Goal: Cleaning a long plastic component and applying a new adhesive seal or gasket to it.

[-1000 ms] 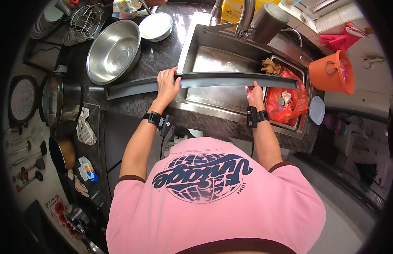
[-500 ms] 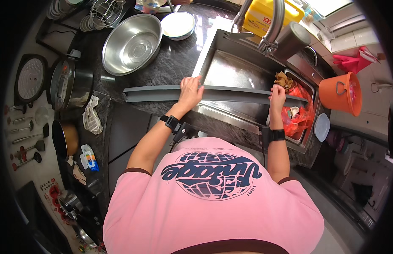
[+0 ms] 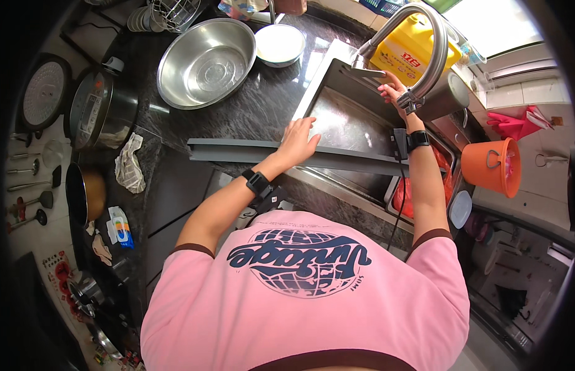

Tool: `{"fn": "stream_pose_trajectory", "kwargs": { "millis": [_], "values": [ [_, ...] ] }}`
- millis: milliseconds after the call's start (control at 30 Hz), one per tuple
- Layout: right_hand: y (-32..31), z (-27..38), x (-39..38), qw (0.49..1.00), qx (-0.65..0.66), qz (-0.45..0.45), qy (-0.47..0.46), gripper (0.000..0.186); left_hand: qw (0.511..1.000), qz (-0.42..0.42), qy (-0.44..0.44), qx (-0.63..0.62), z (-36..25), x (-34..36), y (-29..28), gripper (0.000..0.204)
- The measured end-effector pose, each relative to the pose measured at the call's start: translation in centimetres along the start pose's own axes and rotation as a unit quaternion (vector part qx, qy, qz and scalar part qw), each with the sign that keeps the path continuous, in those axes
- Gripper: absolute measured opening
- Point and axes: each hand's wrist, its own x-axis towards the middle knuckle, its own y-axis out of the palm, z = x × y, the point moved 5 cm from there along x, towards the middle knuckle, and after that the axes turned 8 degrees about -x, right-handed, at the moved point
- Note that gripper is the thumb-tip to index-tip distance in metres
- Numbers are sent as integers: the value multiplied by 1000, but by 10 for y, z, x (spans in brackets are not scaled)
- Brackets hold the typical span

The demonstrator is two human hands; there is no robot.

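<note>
A long grey channel strip [image 3: 225,148] lies across the counter's front edge and the steel sink [image 3: 315,77]. My left hand [image 3: 298,141] grips it near the sink's left rim, fingers curved over it. My right hand [image 3: 392,89] is raised to the flat lever [image 3: 366,72] of the curved tap [image 3: 436,49], fingertips on its end. Behind the tap sit a yellow jug [image 3: 392,55] and a steel cylinder [image 3: 448,93]. A red plastic bag [image 3: 403,196] fills the smaller basin, partly hidden by my right arm and the strip.
Left of the sink are a large steel bowl [image 3: 207,62], a white bowl [image 3: 279,43], a cooker [image 3: 117,111], a pan [image 3: 86,191] and a crumpled cloth [image 3: 131,164]. At right are an orange bucket [image 3: 485,167], a pale lid [image 3: 460,209] and pink gloves [image 3: 510,123].
My right hand has left the strip and risen to the tap lever. My left hand stays on the strip, which now sits lower in the picture as the view has shifted.
</note>
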Motion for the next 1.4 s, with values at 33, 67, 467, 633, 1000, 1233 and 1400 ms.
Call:
{"fn": "stream_pose_trajectory", "kwargs": {
  "millis": [33,67,467,633,1000,1233,1400],
  "values": [
    [0,4,-1,1000,-2,2,2,48,996,12,-35,-83,3,9,5,41],
    [1,6,-3,1000,-9,14,12,50,983,26,-69,-166,3,18,12,40],
    [-61,-132,8,969,-242,47,-17,52,494,107,-488,-712,-63,89,118,43],
    [-40,-106,27,960,-250,-11,-126,50,462,92,-486,-736,-69,100,130,43],
    [-77,-157,41,930,-316,-40,-187,46,381,23,-501,-776,-83,115,143,42],
    [-18,-9,-4,963,-209,47,-163,47,363,-17,-508,-781,-75,112,140,39],
    [-4,-23,-40,999,-14,33,-20,47,334,-41,-521,-785,-74,109,143,33]
  ]
}}
